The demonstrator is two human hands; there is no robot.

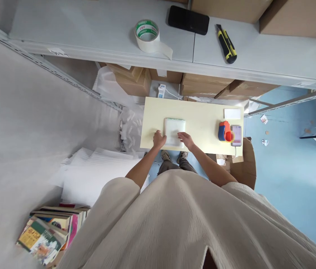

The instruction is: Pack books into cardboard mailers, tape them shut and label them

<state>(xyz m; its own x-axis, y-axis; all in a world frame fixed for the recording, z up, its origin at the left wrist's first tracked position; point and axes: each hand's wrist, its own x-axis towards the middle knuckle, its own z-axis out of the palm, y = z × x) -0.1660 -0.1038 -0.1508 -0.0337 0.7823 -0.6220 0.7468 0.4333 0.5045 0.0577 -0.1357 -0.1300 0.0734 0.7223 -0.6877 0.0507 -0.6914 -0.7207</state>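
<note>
A flat, rectangular white-wrapped packet (174, 129) lies on the pale yellow table (200, 116), with a green strip showing along its far edge. What is inside the wrapping cannot be made out. At its left side is my left hand (159, 139), thumb apart from the fingers and near the packet's edge. My right hand (186, 139) reaches over the right edge, fingers apart and the tips at the wrapping. Neither hand has closed around the packet.
An orange and blue tape dispenser (224, 131), a lit phone (236, 135) and a white box (232, 114) sit at the table's right. Tape roll (149, 43), dark phone (188, 20) and utility knife (226, 44) lie on the shelf above. White sheets (96, 175) and books (51, 231) are left.
</note>
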